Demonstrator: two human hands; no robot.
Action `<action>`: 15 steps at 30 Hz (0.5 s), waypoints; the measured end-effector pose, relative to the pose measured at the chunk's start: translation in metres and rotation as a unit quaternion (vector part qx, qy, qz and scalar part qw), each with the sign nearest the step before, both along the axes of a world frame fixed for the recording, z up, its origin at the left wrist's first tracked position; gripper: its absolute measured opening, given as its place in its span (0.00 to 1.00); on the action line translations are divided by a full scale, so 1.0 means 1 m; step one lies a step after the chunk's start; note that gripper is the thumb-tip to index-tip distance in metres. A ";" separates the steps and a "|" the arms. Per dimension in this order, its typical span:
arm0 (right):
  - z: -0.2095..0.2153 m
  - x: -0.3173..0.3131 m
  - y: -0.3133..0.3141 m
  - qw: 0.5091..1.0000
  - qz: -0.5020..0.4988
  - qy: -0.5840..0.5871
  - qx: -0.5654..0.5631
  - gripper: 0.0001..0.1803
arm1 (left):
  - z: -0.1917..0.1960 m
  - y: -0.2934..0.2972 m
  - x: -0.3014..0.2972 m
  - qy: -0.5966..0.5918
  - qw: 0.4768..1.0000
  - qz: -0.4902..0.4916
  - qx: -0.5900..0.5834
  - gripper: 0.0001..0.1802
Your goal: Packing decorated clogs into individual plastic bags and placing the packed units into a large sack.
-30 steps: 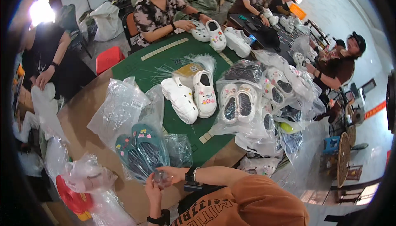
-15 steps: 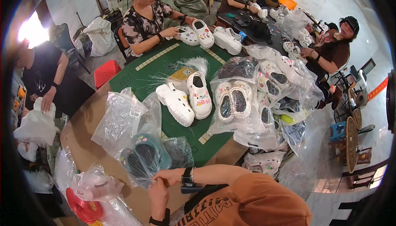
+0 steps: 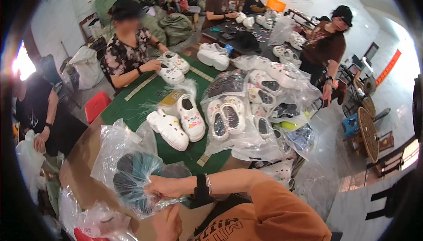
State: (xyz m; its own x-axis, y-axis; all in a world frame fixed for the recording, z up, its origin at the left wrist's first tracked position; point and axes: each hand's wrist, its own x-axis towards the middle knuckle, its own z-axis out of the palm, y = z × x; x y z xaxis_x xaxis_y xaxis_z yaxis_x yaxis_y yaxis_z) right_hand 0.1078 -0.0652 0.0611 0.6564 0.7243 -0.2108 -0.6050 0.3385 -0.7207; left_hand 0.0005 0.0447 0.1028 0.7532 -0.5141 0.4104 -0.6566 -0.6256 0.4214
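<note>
The right hand's (image 3: pixel 164 186) fingers are clamped on a bag (image 3: pixel 142 170) around teal clogs (image 3: pixel 123 183), the left hand (image 3: pixel 168 224) just below, its fingers too blurred to judge.

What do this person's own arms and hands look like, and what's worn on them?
The right hand and left hand are gloveless. A plain rust-orange sleeve covers the right upper arm. A wide black band and thin, pale bracelet circle the right wrist.
</note>
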 end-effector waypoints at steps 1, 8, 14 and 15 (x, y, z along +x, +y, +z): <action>0.016 -0.001 -0.012 0.999 -0.012 0.031 -0.023 0.04 | 0.002 0.000 -0.009 0.063 0.998 -0.009 0.007 0.18; 0.036 -0.009 -0.062 0.991 -0.102 -0.054 -0.071 0.07 | -0.006 0.014 -0.002 0.128 0.984 -0.117 0.031 0.15; 0.032 -0.063 -0.089 0.952 -0.303 -0.029 -0.027 0.08 | -0.033 0.004 0.018 0.104 0.963 -0.221 0.113 0.16; 0.030 -0.073 -0.088 0.938 -0.340 -0.033 -0.049 0.07 | -0.039 0.001 0.021 0.099 0.956 -0.245 0.127 0.16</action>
State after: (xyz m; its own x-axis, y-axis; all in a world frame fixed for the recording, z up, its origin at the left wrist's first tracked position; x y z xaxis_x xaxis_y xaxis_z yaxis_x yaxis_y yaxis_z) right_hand 0.0348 -0.1530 0.0908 0.9738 0.1115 -0.1982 -0.2263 0.5603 -0.7968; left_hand 0.0215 0.0454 0.0637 0.4469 -0.8891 0.0991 -0.8198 -0.3628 0.4430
